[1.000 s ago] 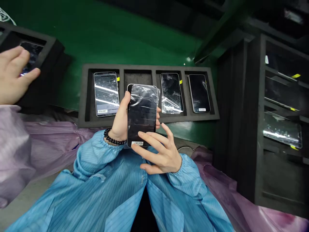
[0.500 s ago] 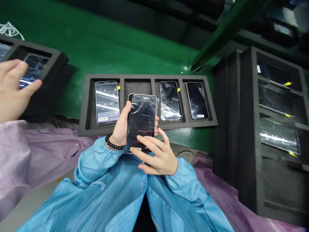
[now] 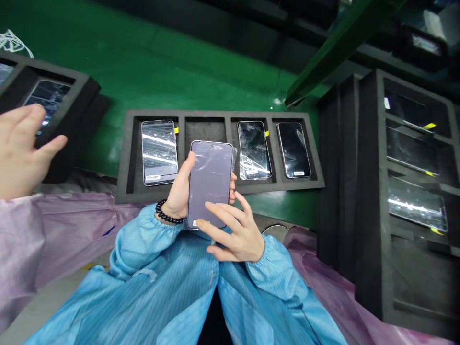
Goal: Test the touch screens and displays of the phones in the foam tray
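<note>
My left hand (image 3: 179, 189) is wrapped round a phone (image 3: 210, 179) in clear film, held upright in front of me; its screen shows a grey-purple sheen. My right hand (image 3: 233, 230) has its fingers spread and rests fingertips on the phone's lower right corner, near a small barcode label. Behind the phone lies a black foam tray (image 3: 219, 189) with four slots. Three slots hold phones (image 3: 160, 151); the second slot from the left is empty.
Another person's hand (image 3: 21, 153) in a pink sleeve reaches toward a second foam tray (image 3: 68, 96) at far left. Stacked black foam trays (image 3: 406, 191) with phones stand at right. A green surface (image 3: 179, 67) runs behind, pink cloth (image 3: 79, 215) in front.
The phone's screen went from dark and glossy to an even grey-purple sheen as it tilted slightly. The other person's hand at left shifted a little lower.
</note>
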Tool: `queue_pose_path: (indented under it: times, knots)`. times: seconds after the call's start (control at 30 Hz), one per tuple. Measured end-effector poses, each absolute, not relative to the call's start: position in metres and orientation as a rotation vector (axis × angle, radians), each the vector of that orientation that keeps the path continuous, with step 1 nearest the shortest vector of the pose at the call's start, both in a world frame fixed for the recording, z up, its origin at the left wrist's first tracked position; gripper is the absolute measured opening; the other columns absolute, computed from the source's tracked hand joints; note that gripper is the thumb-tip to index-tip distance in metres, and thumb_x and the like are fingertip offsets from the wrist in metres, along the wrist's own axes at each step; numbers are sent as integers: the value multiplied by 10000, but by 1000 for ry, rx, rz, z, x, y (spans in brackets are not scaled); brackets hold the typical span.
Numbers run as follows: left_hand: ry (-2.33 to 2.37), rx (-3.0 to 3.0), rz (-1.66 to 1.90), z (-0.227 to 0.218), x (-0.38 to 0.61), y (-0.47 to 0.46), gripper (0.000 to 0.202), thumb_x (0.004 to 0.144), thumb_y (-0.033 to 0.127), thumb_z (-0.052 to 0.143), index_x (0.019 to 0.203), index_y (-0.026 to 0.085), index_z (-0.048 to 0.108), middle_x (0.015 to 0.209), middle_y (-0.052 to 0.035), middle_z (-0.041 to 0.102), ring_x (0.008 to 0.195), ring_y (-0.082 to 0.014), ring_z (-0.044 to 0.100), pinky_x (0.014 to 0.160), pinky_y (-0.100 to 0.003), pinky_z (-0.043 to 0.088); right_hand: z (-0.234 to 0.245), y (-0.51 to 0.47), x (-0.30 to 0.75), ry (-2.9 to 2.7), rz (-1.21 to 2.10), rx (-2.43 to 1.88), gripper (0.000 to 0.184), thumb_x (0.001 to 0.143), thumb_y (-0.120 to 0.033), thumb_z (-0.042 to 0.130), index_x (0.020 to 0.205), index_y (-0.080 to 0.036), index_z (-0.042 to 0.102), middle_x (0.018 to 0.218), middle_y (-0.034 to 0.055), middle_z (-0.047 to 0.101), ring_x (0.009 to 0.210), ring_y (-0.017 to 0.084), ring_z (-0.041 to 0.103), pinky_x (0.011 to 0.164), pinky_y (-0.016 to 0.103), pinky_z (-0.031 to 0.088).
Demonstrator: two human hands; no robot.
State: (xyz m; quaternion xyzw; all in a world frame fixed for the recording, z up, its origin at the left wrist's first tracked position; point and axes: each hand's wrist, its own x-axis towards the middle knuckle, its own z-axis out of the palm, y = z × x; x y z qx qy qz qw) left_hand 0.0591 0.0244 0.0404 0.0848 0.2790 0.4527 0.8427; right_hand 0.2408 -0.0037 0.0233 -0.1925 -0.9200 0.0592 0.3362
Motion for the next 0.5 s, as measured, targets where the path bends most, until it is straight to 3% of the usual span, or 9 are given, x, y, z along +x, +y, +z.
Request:
queue_pose_path:
  times: [0.5]
  knots:
    - [562,203,959,38,60,25,764,776,794,526,1058,112,722,998,-105,753,838,-230,731,789,-339,619,24,-3,243,-2415,121,-499,467,1045,-436,299,1196,-236,693,1320,84,676,1225,182,554,1254,479,267]
